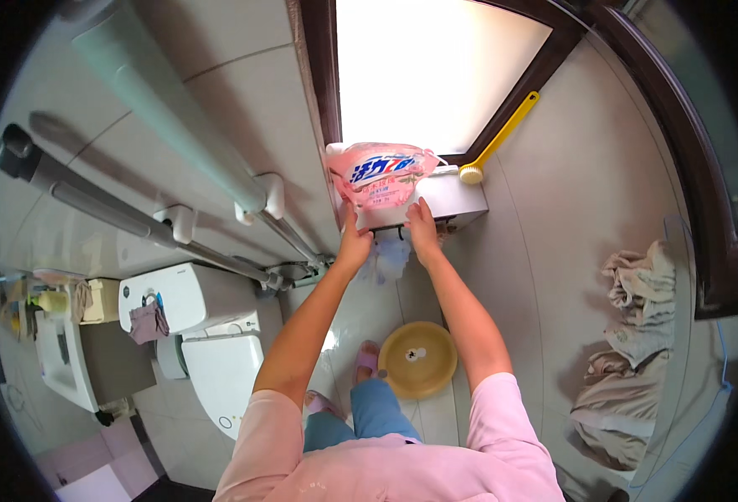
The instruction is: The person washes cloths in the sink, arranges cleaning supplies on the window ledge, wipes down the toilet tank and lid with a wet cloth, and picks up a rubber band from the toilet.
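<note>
A pink plastic pouch of liquid detergent (384, 176) lies on the white ledge (463, 196) below the bright window. My left hand (355, 241) is at the pouch's lower left, its fingertips at the edge, thumb pointing inward. Near the pouch's lower right is my right hand (423, 229), fingers apart, and whether it touches the pouch cannot be told. Neither hand is closed around anything. A yellow long-handled brush (500, 141) leans at the right end of the ledge, bristles down.
Dark hooks with bluish translucent items (384, 257) hang beneath the ledge. A tan plastic basin (418, 386) sits on the floor by my feet. Left are wall-held poles (187, 138), a toilet (224, 370) and a sink (61, 357). Clothes (626, 389) hang along the right wall.
</note>
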`<state>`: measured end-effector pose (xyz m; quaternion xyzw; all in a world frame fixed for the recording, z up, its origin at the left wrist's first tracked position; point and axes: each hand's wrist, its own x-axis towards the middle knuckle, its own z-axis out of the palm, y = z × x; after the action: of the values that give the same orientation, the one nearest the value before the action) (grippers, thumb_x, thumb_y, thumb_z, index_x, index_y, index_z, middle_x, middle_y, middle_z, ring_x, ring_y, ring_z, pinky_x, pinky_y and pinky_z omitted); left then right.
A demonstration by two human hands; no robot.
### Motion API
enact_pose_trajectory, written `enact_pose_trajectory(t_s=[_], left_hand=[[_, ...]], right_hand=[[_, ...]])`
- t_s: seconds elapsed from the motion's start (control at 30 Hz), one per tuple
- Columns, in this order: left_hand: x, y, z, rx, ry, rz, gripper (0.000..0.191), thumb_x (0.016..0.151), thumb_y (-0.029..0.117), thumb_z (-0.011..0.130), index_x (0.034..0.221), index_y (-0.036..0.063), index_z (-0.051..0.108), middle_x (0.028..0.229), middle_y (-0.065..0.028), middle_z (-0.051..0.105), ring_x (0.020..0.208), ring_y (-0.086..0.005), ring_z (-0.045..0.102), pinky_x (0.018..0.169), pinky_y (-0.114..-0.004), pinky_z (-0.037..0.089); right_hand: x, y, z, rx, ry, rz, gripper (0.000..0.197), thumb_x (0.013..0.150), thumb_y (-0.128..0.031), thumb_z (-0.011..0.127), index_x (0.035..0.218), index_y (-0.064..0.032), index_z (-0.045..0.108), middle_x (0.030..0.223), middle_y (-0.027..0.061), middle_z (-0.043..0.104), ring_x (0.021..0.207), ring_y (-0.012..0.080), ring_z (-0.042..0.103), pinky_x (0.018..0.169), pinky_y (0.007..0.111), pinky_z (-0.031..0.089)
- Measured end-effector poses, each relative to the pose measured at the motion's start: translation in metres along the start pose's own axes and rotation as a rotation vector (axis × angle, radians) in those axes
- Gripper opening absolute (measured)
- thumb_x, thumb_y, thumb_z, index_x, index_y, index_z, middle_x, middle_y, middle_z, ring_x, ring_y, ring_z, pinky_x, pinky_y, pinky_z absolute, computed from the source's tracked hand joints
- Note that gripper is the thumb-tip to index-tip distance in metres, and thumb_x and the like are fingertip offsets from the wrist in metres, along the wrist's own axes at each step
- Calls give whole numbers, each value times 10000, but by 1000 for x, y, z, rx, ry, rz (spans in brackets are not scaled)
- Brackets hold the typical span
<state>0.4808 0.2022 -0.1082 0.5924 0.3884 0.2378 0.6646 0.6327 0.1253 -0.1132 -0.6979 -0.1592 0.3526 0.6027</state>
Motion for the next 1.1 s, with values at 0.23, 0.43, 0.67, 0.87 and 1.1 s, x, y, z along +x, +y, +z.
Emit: enact_pose_trajectory(t_s=[0.23,0.43,0.67,0.87,1.1], left_hand=[[-59,0,-30,26,-38,-89,827,835,-32,508,1492,175,52,1487,-193,231,980,-171,548,757,-286,488],[-138,0,-69,-26,-65,-158,806,838,-41,502,1491,165,77,1479,-160,263,1003,-200,561,780,-317,495],[-240,-15,-172,-143,132,-82,618,848,-35,523,1411,49,281,1287,-131,464,943,-204,591,773,-317,512],[-300,-34,-292,-47,611,-82,184,831,152,681,844,-10,596,685,-40,586,549,-106,547,501,-242,481],[-368,-51,-398,-294,915,-198,394,893,312,613,662,-6,578,529,-38,525,410,-115,494,396,-230,425]], right_hand=[[-81,-1,22,-17,-2,-14,556,945,-264,491,1394,9,309,1280,135,458,1065,210,535,843,340,487],[-162,11,57,28,31,-54,467,923,-229,527,1321,-13,414,1122,84,535,899,147,564,713,297,504],[-254,34,160,55,-167,-54,433,920,-237,545,1293,-37,455,1105,86,546,857,158,596,672,297,510],[-309,65,283,-73,-429,-72,368,905,-279,585,1177,-35,539,968,55,586,739,139,597,568,266,486],[-363,56,389,-591,-638,-674,165,836,-98,580,988,-51,624,958,128,603,881,293,587,770,383,468]])
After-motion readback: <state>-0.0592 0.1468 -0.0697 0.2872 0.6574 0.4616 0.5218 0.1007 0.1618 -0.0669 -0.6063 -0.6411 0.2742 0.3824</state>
